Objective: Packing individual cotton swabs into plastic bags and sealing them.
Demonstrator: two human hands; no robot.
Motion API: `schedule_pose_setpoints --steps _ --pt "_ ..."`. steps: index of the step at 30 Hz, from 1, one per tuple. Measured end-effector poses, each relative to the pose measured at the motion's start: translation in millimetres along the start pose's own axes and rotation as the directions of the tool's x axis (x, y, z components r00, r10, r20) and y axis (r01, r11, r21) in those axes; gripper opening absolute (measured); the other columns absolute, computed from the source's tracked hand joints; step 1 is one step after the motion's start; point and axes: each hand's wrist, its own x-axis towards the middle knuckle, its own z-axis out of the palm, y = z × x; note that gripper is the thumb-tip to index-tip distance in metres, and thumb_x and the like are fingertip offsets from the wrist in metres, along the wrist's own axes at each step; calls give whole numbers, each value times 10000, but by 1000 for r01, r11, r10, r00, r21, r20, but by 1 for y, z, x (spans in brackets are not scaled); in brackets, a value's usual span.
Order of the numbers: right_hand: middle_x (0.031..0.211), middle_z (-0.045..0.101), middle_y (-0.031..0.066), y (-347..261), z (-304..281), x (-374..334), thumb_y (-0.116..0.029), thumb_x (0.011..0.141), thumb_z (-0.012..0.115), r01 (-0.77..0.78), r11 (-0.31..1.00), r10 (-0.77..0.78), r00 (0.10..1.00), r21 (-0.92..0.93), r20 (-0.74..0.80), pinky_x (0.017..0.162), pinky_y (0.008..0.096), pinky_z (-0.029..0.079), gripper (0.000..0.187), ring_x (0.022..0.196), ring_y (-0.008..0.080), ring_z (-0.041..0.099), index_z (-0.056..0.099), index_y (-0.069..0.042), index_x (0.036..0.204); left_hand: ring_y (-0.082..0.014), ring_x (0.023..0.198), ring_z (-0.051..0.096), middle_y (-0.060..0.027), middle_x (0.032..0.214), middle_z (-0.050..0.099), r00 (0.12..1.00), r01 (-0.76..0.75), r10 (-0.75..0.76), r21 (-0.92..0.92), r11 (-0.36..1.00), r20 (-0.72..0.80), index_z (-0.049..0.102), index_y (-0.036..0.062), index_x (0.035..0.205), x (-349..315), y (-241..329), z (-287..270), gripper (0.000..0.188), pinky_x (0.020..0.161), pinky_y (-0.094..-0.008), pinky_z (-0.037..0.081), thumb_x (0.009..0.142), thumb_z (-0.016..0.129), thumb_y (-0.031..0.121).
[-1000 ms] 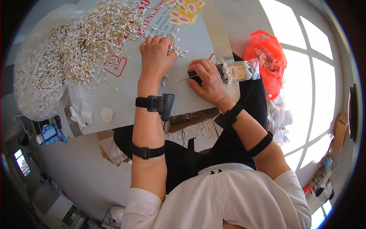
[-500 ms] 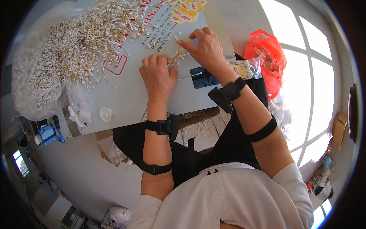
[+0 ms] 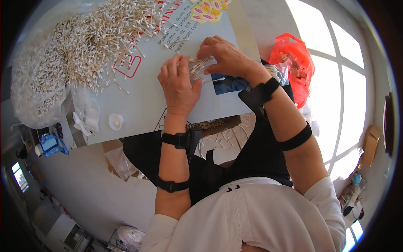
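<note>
A small bundle of cotton swabs [image 3: 199, 68] lies between my two hands over the light table. My left hand [image 3: 179, 86] closes on the bundle's left side, with the thumb stretched toward my right hand. On the other side, my right hand [image 3: 226, 59] curls its fingers and thumb around the right ends. Just below the right thumb is a dark blue picture card [image 3: 228, 85], with a single swab pointing across it. A big heap of loose swabs [image 3: 94, 46] spreads over the table to the left, partly on a clear plastic bag [image 3: 25, 94].
Yellow printed labels [image 3: 208, 16] lie at the far edge. Behind my right wrist shows a clear pack of swabs [image 3: 280, 70], partly hidden. A red plastic bag [image 3: 300, 63] stands right of the table. A small white dish [image 3: 116, 121] and a blue packet [image 3: 52, 145] are near left.
My right hand has come down and in from above the bundle, and its fingers now curl round the swabs. My left hand has shifted slightly right.
</note>
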Motion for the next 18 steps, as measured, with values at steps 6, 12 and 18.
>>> schedule_pose_setpoints --steps 6,12,18 --pt "948 584 72 -12 10 -7 -92 751 728 -67 990 63 998 -123 -31 840 402 482 166 973 296 565 618 -73 873 -291 1189 480 -63 1226 555 992 -7 8 -2 1000 123 608 92 1167 3 -15 2 540 987 -447 374 665 808 93" --pt "898 568 60 -11 16 -17 -110 748 739 -43 972 12 991 -232 -135 814 404 484 181 931 283 560 586 -67 836 -278 1019 538 -50 1028 605 996 72 -69 -49 996 47 652 95 964 -4 -20 1 330 890 -401 435 668 790 44" --pt "867 587 63 -1 6 -22 -132 746 732 43 951 -58 997 -307 -41 808 381 496 140 914 269 576 620 -78 810 -259 895 559 -45 889 614 998 47 -52 -123 991 -42 657 76 852 -10 -26 4 203 822 -376 456 692 766 16"
